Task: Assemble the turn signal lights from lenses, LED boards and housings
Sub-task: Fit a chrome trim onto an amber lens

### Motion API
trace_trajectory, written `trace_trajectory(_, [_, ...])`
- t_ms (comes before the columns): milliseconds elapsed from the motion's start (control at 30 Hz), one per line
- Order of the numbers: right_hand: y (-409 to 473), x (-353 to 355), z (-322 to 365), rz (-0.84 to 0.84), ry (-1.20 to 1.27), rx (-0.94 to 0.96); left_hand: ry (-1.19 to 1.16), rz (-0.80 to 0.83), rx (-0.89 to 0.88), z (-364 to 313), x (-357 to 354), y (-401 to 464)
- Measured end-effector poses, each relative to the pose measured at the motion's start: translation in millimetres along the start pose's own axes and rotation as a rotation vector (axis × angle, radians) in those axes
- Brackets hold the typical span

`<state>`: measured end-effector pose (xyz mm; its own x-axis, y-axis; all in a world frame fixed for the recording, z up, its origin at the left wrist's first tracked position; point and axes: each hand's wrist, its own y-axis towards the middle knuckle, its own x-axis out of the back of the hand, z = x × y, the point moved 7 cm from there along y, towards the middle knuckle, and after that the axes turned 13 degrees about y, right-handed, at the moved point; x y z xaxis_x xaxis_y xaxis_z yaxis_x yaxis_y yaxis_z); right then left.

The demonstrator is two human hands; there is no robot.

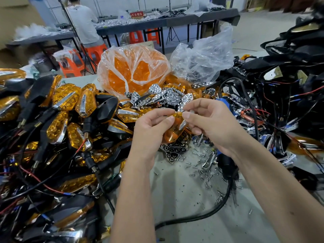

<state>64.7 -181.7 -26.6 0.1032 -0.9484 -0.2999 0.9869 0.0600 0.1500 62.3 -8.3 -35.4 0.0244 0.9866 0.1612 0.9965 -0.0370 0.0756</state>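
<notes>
Head view: left grip (154,123) and right grip (203,118) both pinching amber lens (173,130), chrome reflectors (168,97) heaped just beyond, loose screws (205,171) scattered below on surface (184,199)

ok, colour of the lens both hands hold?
Translucent amber plastic lens, best in head view.

Long grey table (175,21) at back w/ a person (84,23) seated. Orange stools (136,36) under it; pale floor (254,28)
</notes>
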Motion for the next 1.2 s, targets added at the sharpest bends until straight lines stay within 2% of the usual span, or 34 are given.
trace_trajectory(233, [-1,-8,2,0.141,-0.080,0.076,0.019,-0.025,-0.066,-3,0,0])
trace_trajectory(500, [0,-6,2,0.089,-0.112,0.134,0.034,-0.008,-0.046,0,1,1])
trace_trajectory(767, [-2,-4,-3,0.107,-0.213,0.064,0.116,0.005,-0.066,2,3,1])
trace_trajectory(900, [-2,-5,0,0.103,-0.237,0.123,0.171,0.007,-0.091,0,0,3])
trace_trajectory(1200, [-6,-9,9,0.131,-0.174,0.260,-0.050,0.061,0.030,8,-6,1])
